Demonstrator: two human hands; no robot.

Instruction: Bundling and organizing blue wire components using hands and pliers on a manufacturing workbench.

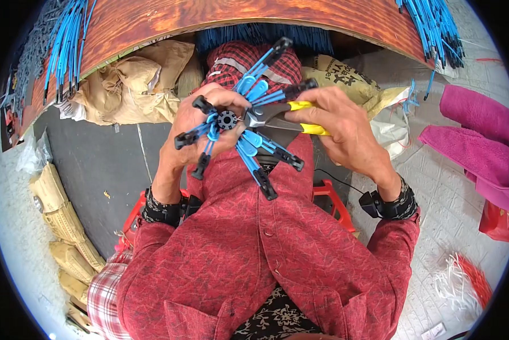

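Observation:
My left hand (pixel 178 122) is closed around the middle of a blue and black assembly. Blue arms with black clip-like ends fan out from its round black hub (pixel 227 120), and flat blue tabs lie along some of them. My right hand (pixel 351 127) grips yellow-handled pliers (pixel 314 129). Their metal jaws reach in beside the hub, close to my left thumb and fingertips. A thin wire seems to stick out there. Whether the jaws are closed on it cannot be made out. Both hands are above my lap.
A curved wooden tabletop (pixel 254 10) spans the far side, with blue rods (pixel 70 48) at its left and more blue rods (pixel 436 31) at its right. Brown paper sacks (pixel 132 85) sit beneath. Magenta cloths (pixel 470 141) lie right; a red stool (pixel 334 201) shows beside my legs.

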